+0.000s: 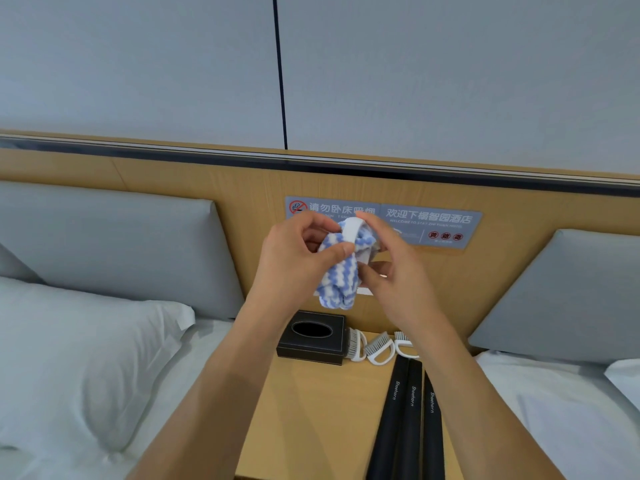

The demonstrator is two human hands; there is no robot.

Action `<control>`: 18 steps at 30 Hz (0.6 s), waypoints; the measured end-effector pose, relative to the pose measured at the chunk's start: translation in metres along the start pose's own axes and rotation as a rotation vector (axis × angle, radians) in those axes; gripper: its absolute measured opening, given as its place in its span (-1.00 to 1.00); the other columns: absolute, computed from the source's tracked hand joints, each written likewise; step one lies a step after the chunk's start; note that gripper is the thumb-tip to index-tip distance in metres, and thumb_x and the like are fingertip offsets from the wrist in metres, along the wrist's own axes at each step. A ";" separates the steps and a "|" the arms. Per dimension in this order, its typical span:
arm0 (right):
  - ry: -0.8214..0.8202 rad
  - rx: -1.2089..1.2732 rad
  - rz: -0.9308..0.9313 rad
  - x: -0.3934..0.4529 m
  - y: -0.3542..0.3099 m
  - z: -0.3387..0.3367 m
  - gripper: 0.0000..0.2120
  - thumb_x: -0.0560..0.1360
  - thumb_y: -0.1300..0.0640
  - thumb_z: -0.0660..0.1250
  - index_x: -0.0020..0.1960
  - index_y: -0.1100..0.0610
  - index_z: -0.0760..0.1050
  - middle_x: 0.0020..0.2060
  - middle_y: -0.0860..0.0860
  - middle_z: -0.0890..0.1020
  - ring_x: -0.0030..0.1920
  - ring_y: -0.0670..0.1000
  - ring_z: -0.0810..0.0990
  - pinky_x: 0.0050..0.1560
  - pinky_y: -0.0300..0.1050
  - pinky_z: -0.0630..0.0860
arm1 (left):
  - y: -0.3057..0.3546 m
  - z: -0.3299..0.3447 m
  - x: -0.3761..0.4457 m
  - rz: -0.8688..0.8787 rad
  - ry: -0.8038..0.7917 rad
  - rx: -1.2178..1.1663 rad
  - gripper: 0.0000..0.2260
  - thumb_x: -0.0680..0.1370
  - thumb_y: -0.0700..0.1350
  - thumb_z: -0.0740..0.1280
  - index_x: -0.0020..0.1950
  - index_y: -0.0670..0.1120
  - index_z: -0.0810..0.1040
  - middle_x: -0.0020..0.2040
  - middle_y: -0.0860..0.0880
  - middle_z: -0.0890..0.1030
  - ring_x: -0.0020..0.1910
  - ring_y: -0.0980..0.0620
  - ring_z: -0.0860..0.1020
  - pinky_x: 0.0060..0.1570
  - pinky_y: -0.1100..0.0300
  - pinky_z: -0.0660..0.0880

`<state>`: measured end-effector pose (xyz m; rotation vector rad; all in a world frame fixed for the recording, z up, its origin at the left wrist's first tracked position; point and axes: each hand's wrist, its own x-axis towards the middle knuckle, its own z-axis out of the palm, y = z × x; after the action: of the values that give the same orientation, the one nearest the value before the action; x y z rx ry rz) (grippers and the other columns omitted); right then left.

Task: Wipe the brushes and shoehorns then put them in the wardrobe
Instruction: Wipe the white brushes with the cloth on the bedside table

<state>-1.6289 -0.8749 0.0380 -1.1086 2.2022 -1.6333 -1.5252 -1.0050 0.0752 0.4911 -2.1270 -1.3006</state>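
Left hand: the left hand point(294, 258) is raised in front of the headboard, thumb and fingers pinched on a blue-and-white striped cloth point(337, 275).
Right hand: the right hand point(391, 268) meets it from the other side, fingers curled round a white brush point(351, 232) that is half wrapped in the cloth.
Cloth: it hangs down between the two hands, its loose end dangling above the bedside table.
Bedside table: a light wooden bedside table point(311, 410) stands below both hands, set between two beds.
Brushes waiting: three more white brushes with grey bristles point(377, 349) lie in a row at the back of the table, below the right hand.
Shoehorns: three black shoehorns point(410, 410) lie side by side, touching, running from just in front of the brushes toward the camera under the right forearm.
Tissue box: a black tissue box point(313, 337) sits below the left hand, just beside the leftmost brush.
Wall: a grey hotel sign point(433, 223) with Chinese lettering is fixed to the wooden headboard panel point(173, 174) directly behind the hands.
Beds: a white pillow point(86, 358) lies well left of the left arm; white bedding point(554, 410) shows to the right of the right arm, with grey cushions behind both.
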 end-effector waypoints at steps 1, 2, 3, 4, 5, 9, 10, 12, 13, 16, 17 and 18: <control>0.015 -0.049 -0.020 0.000 -0.001 0.000 -0.37 0.55 0.25 0.39 0.48 -0.21 0.31 0.28 -0.04 0.51 0.24 -0.01 0.54 0.09 0.04 0.64 | 0.001 0.000 0.002 -0.007 0.002 -0.002 -0.79 0.42 -0.07 0.54 -0.02 -0.03 0.61 -0.17 0.04 0.67 -0.18 0.08 0.65 -0.16 0.17 0.62; 0.032 -0.075 -0.040 0.000 -0.002 0.000 -0.37 0.55 0.25 0.39 0.49 -0.19 0.30 0.29 -0.04 0.51 0.27 -0.02 0.52 0.11 0.04 0.63 | 0.001 0.000 0.004 -0.012 0.005 0.001 -0.79 0.41 -0.06 0.55 -0.03 -0.03 0.60 -0.19 0.02 0.66 -0.19 0.05 0.64 -0.19 0.15 0.62; 0.049 -0.086 -0.054 0.000 -0.004 0.000 -0.36 0.55 0.25 0.39 0.51 -0.18 0.29 0.30 -0.05 0.50 0.27 -0.02 0.52 0.12 0.05 0.62 | 0.002 -0.001 0.005 -0.017 0.013 0.005 -0.79 0.41 -0.04 0.55 -0.05 -0.03 0.60 -0.21 0.02 0.66 -0.21 0.04 0.64 -0.21 0.16 0.61; 0.063 -0.088 -0.057 0.000 -0.005 0.000 -0.34 0.54 0.24 0.40 0.52 -0.19 0.26 0.31 -0.06 0.51 0.27 -0.03 0.54 0.13 0.06 0.62 | 0.002 -0.001 0.006 -0.023 0.026 0.009 -0.79 0.40 -0.03 0.55 -0.07 -0.03 0.59 -0.23 0.03 0.65 -0.23 0.05 0.63 -0.23 0.17 0.60; 0.079 -0.087 -0.043 0.001 -0.005 0.000 -0.30 0.54 0.22 0.42 0.54 -0.20 0.23 0.30 -0.07 0.52 0.23 -0.03 0.57 0.11 0.06 0.63 | 0.001 -0.002 0.007 -0.029 0.040 0.013 -0.79 0.40 -0.02 0.55 -0.08 -0.02 0.59 -0.25 0.04 0.65 -0.25 0.06 0.63 -0.25 0.17 0.60; 0.116 -0.087 0.056 0.004 -0.005 -0.002 -0.32 0.49 0.16 0.48 0.52 -0.11 0.30 0.24 -0.06 0.57 0.11 0.04 0.64 0.09 0.13 0.62 | 0.002 -0.002 0.011 -0.033 0.082 0.053 -0.76 0.37 0.02 0.57 -0.11 -0.01 0.58 -0.26 0.04 0.64 -0.27 0.06 0.63 -0.26 0.12 0.62; 0.120 -0.084 0.045 0.005 -0.005 -0.002 -0.39 0.48 0.18 0.49 0.47 -0.07 0.39 0.23 -0.06 0.59 0.14 0.04 0.63 0.12 0.14 0.61 | 0.003 -0.001 0.012 -0.034 0.092 0.051 -0.76 0.37 0.02 0.57 -0.11 -0.01 0.58 -0.26 0.03 0.64 -0.27 0.06 0.63 -0.26 0.11 0.63; 0.133 -0.051 0.034 0.005 -0.006 -0.002 -0.49 0.46 0.20 0.50 0.37 -0.03 0.50 0.18 -0.07 0.63 0.13 0.02 0.64 0.13 0.13 0.60 | 0.004 -0.001 0.012 -0.029 0.116 0.047 -0.77 0.37 0.02 0.57 -0.12 -0.01 0.58 -0.25 0.04 0.65 -0.26 0.07 0.63 -0.25 0.11 0.62; 0.141 -0.025 0.051 0.004 -0.006 -0.002 -0.50 0.46 0.21 0.50 0.36 -0.03 0.51 0.17 -0.07 0.63 0.11 0.01 0.64 0.12 0.11 0.61 | 0.004 0.000 0.012 -0.022 0.128 0.048 -0.78 0.38 0.01 0.56 -0.12 -0.01 0.58 -0.25 0.06 0.65 -0.26 0.10 0.63 -0.25 0.13 0.62; 0.153 0.024 0.111 0.004 -0.005 -0.003 -0.44 0.45 0.20 0.51 0.40 -0.06 0.46 0.18 -0.07 0.60 0.04 -0.05 0.68 0.02 0.03 0.67 | 0.006 -0.001 0.012 0.033 0.178 0.058 -0.82 0.41 -0.01 0.54 -0.12 0.01 0.57 -0.23 0.11 0.64 -0.26 0.16 0.61 -0.26 0.25 0.59; 0.152 0.037 0.131 0.004 -0.005 -0.003 -0.41 0.45 0.19 0.52 0.42 -0.05 0.44 0.17 -0.07 0.60 0.01 -0.06 0.69 -0.01 0.02 0.68 | 0.008 -0.001 0.011 0.062 0.210 0.072 -0.83 0.41 -0.02 0.54 -0.13 0.03 0.57 -0.24 0.13 0.63 -0.26 0.18 0.60 -0.29 0.32 0.56; 0.149 0.051 0.151 0.005 -0.005 -0.004 -0.40 0.45 0.19 0.52 0.43 -0.04 0.44 0.16 -0.06 0.61 -0.01 -0.05 0.70 -0.01 0.04 0.68 | 0.009 -0.002 0.010 0.098 0.248 0.086 -0.83 0.42 -0.03 0.53 -0.13 0.04 0.56 -0.25 0.15 0.61 -0.26 0.20 0.58 -0.31 0.38 0.52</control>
<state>-1.6323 -0.8754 0.0454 -0.8102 2.2583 -1.7463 -1.5315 -1.0083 0.0873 0.5463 -1.9793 -1.0399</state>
